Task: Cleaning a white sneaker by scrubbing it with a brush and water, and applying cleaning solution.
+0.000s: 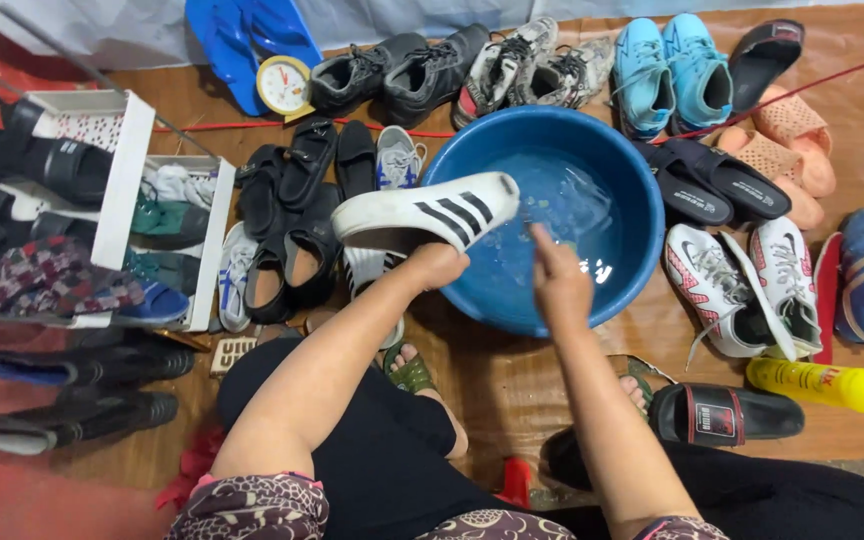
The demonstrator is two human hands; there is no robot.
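Note:
My left hand (pixel 439 264) grips a white slide sandal with black stripes (pixel 430 210) from underneath, holding it level over the left rim of a blue basin (pixel 642 215). The basin holds clear water with a few suds. Over the basin's near edge my right hand (pixel 559 275) reaches toward the water; a small pale thing seems to sit under its fingertips, but I cannot tell what it is. Both forearms are bare, and my knees are drawn up beneath them.
Several shoes ring the basin: black sandals (pixel 297 215) left, grey and blue sneakers (pixel 667 75) behind, white-and-red boots (pixel 742 285) right. A yellow bottle (pixel 824 385) lies at right beside a black slide (pixel 724 415). A white shoe rack (pixel 122 180) stands left; a small clock (pixel 283 85) rests at the back.

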